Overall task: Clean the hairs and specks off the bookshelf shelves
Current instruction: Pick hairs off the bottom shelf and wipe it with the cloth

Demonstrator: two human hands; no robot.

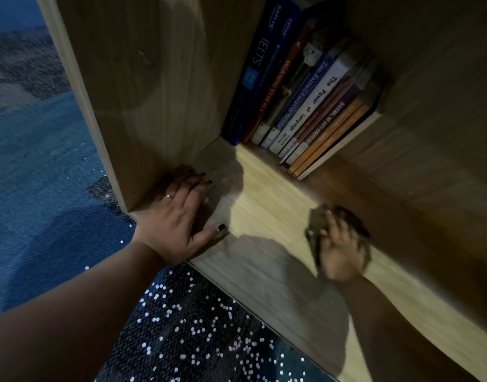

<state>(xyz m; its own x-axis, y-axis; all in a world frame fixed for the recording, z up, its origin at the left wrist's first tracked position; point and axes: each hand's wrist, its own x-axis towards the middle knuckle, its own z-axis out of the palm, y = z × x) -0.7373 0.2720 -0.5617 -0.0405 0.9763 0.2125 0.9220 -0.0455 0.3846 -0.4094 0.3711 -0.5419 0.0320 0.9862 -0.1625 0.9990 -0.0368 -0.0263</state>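
Note:
The light wooden shelf board (pixel 267 205) of a bookshelf runs from the lower right up to the back corner. My left hand (pixel 178 216) lies flat on the shelf's front left corner, fingers straight, beside the upright side panel (pixel 143 92). My right hand (pixel 340 250) presses a crumpled dark cloth (pixel 318 224) onto the shelf further right; the hand and cloth are blurred. No hairs or specks can be made out in the dim light.
A row of books (pixel 305 100) stands at the back of the shelf, leaning to the right. A wooden panel (pixel 435 106) closes the right side. Blue carpet (pixel 38 175) and dark sequinned fabric (pixel 187 332) lie below the shelf's front edge.

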